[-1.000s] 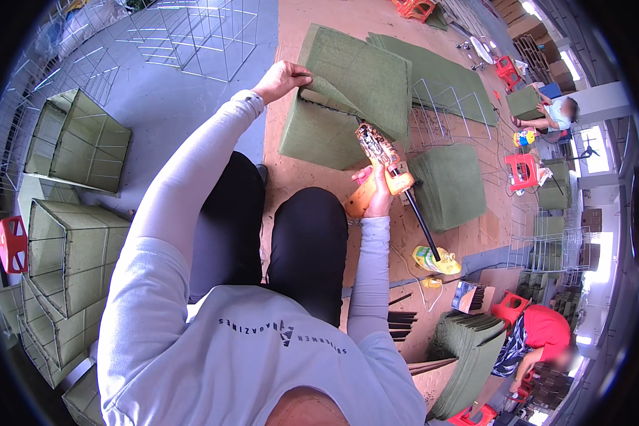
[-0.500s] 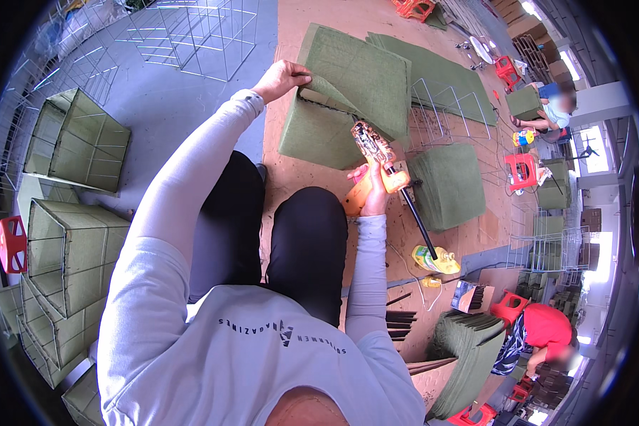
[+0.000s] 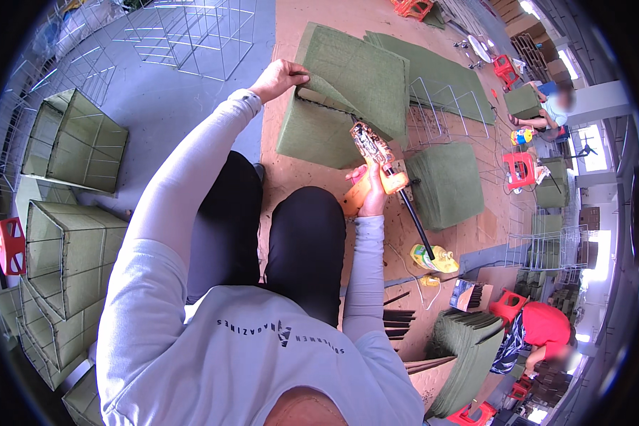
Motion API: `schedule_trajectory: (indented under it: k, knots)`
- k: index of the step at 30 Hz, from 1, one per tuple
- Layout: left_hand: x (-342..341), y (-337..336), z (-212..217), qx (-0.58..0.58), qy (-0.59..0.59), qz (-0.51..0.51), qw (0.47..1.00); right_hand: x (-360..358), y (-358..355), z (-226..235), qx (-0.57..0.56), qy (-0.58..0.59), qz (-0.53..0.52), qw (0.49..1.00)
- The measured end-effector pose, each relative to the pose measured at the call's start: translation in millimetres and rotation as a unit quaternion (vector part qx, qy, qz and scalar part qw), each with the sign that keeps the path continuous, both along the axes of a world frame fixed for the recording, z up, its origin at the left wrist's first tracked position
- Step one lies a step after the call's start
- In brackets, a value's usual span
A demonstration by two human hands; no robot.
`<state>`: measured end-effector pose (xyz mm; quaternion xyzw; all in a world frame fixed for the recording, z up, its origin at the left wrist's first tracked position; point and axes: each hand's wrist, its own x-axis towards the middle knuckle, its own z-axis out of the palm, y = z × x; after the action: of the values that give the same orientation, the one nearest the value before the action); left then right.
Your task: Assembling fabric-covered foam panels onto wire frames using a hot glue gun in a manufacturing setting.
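My left hand (image 3: 280,79) is closed in a pinch on the corner of a green felt-like sheet (image 3: 358,74), holding that edge raised. Beneath the lifted edge runs a dark line along another green panel (image 3: 316,131). An orange glue gun (image 3: 371,145), its barrel stained dark, is gripped in my right hand (image 3: 373,193). The gun's tip meets the seam where the two green pieces come together. Out of its back end sticks a long black glue stick (image 3: 417,226).
Right of the gun lies a stack of green sheets (image 3: 446,188), with a yellow bottle (image 3: 434,258) nearer me. Green-lined wire frames (image 3: 74,142) stand at left. Bare wire frames (image 3: 192,35) are at the far left. Two people (image 3: 543,326) work at right beside red stools (image 3: 520,170).
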<state>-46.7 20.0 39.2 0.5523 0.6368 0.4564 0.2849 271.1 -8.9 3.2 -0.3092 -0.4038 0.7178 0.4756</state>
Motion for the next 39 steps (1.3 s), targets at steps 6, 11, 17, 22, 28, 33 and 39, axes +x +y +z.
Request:
schedule_trajectory:
  k: [6,11,17,22,28,33,39]
  knots:
    - [-2.5,1.6,-3.8,0.001,-0.011,-0.003,1.0,5.9,0.5,-0.9,0.012,-0.008,-0.004,1.0]
    - [-2.9,3.4,-5.9,0.001,-0.012,-0.006,1.0,7.6,0.5,-2.3,0.008,0.001,-0.018,1.0]
    - [-1.1,3.6,-5.1,0.004,-0.015,-0.01,1.0,8.0,1.7,1.3,0.001,0.009,-0.024,1.0]
    - [3.1,3.7,-2.7,0.011,-0.017,-0.016,1.0,3.6,-0.2,3.7,0.003,0.003,-0.005,1.0]
    - [1.3,4.2,-5.3,0.005,-0.02,-0.005,1.0,1.1,0.6,-0.3,0.001,0.006,-0.002,1.0]
    - [-0.7,4.2,-6.2,0.006,-0.019,-0.012,1.0,5.4,0.3,2.7,0.003,0.015,-0.025,1.0]
    - [-3.0,5.5,-8.8,0.009,-0.018,-0.009,1.0,9.5,1.6,1.9,-0.008,0.023,-0.022,0.999]
